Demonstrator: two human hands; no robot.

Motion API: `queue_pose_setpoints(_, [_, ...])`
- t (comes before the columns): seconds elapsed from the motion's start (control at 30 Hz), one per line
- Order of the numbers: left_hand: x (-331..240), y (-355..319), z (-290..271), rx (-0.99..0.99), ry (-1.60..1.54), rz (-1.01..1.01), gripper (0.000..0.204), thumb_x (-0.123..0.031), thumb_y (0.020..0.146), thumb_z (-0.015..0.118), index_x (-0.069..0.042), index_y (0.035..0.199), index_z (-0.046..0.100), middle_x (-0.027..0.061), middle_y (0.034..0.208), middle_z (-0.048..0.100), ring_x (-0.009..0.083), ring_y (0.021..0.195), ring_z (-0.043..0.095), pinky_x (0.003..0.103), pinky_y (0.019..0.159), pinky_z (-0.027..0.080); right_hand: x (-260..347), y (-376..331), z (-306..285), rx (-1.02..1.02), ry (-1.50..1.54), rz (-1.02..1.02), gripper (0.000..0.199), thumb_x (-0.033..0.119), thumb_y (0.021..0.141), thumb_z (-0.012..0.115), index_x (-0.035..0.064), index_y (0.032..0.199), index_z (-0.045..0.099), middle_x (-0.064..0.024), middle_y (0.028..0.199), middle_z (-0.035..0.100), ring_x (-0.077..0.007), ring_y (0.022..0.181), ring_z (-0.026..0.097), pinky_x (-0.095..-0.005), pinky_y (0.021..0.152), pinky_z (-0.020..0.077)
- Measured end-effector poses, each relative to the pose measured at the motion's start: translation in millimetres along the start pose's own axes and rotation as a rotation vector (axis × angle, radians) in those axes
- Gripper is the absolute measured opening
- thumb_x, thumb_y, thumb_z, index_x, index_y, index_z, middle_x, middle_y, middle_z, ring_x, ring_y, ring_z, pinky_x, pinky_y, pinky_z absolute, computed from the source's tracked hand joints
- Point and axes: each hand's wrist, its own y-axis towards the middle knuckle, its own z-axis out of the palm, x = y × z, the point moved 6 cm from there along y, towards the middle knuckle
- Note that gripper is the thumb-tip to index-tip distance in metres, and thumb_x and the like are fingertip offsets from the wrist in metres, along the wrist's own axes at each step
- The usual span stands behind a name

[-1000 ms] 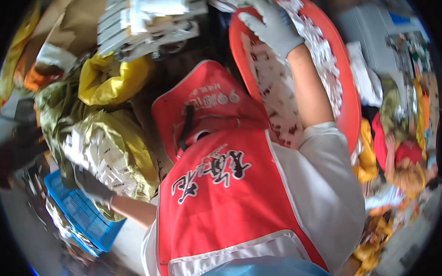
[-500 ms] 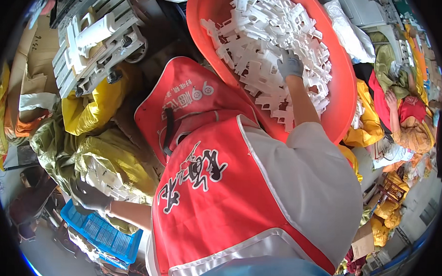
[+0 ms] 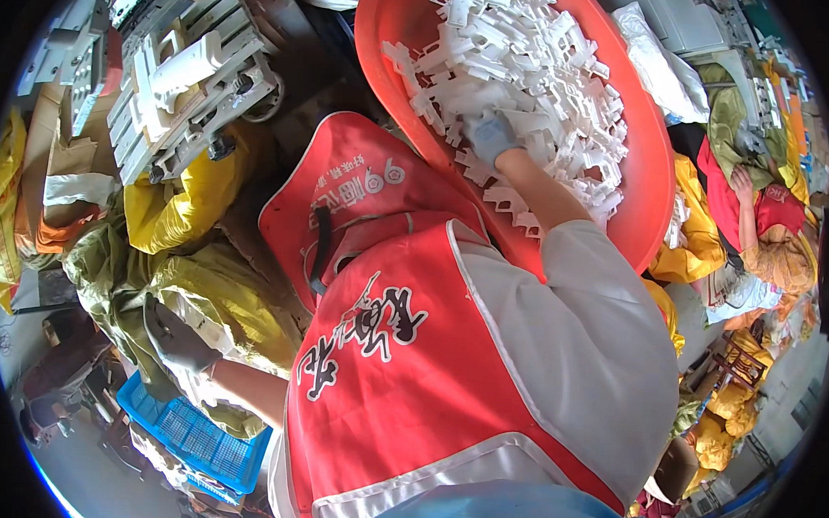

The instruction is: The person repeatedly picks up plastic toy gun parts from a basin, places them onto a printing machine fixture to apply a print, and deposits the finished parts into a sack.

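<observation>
White parts: I view a heap of white plastic parts (image 3: 540,76) in the upper centre of the frame, inside the red tub (image 3: 652,190).
Right hand: I locate the gloved right hand (image 3: 492,137) at the heap's lower left edge, touching the parts; its fingertips are blurred among them, so I cannot tell whether it grasps any.
Left hand: I locate the gloved left hand (image 3: 180,338) at left, well apart from the heap, against the mouth of the olive-yellow sack (image 3: 235,297); I cannot tell whether it grips the fabric.
Blue basket: I register the blue basket (image 3: 198,434) at lower left, just below the left hand.
Red apron: I see the red apron (image 3: 439,351) at centre, between both forearms.
</observation>
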Motion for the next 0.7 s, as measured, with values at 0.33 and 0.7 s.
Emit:
queue_pose_setpoints(0.33, [7.3,3.7,20.0,0.048,-0.117,-0.037,0.022,-0.005,0.09,0.055,-0.002,0.11,0.064,0.01,0.105,0.067,0.0162,0.094,0.062,0.028,0.083,0.05,4.6,-1.3,-11.0,-0.376,0.138,0.462,0.056,0.04,0.079,0.062,0.0183,0.129,0.05,-0.0095,0.116,0.059,-0.0303,0.104,0.056,-0.0417,0.089,0.045])
queue_pose_setpoints(0.7, [-116.5,63.8,33.3,0.054,-0.314,0.358,0.022,-0.003,0.081,0.062,-0.002,0.102,0.065,0.0121,0.104,0.066,0.0252,0.097,0.063,0.032,0.085,0.048,-16.6,18.1,10.0,-0.157,0.33,0.564,0.075,0.033,0.078,0.066,0.0174,0.142,0.029,-0.0178,0.126,0.051,-0.0341,0.113,0.052,-0.0451,0.093,0.0437])
